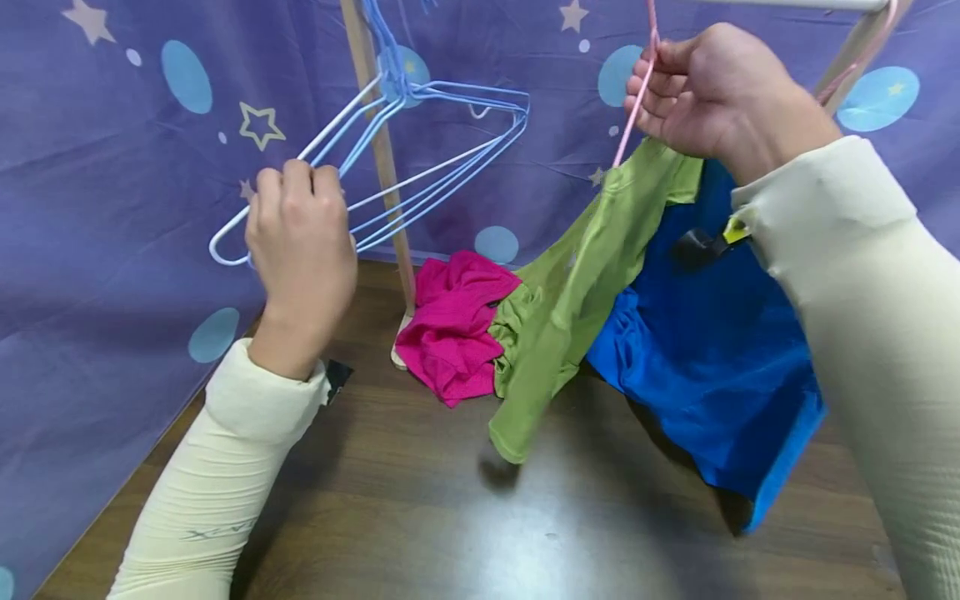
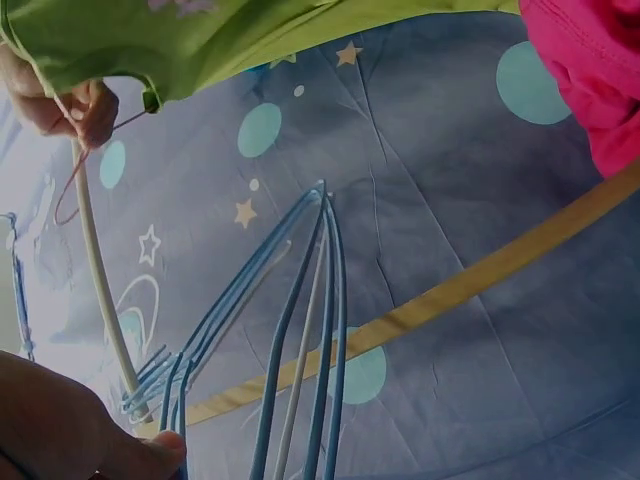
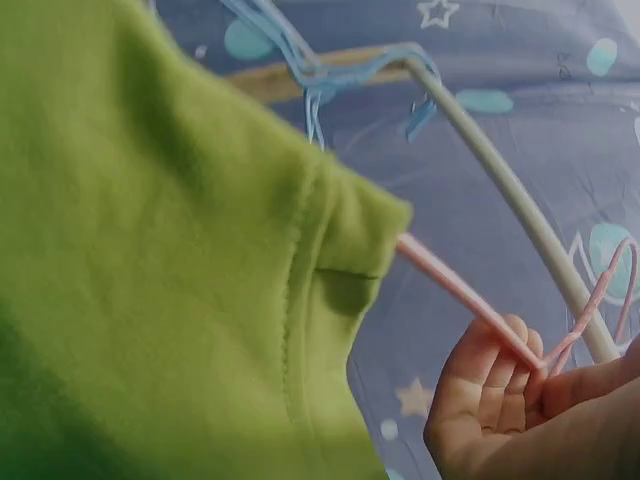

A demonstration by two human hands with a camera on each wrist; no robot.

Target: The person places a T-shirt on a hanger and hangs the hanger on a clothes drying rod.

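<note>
My left hand (image 1: 300, 233) grips a bunch of blue wire hangers (image 1: 401, 83) and a white one, which are hooked together at the top. In the left wrist view my left thumb (image 2: 150, 455) presses on the blue wires. My right hand (image 1: 712, 92) pinches a pink hanger (image 1: 632, 117) near its neck, between thumb and fingers. From that hanger a green T-shirt (image 1: 600, 250) slants down, its lower end close to the floor. In the right wrist view the pink wire (image 3: 460, 291) enters the green cloth (image 3: 200, 250). The shirt's far shoulder is hidden.
A crumpled magenta garment (image 1: 465, 325) lies on the wooden floor (image 1: 450, 500) beside the rack's wooden post (image 1: 386, 167). Blue cloth (image 1: 720, 358) hangs behind the green shirt at the right. A white rail (image 1: 810, 3) crosses the top. The purple curtain (image 1: 150, 333) forms the backdrop.
</note>
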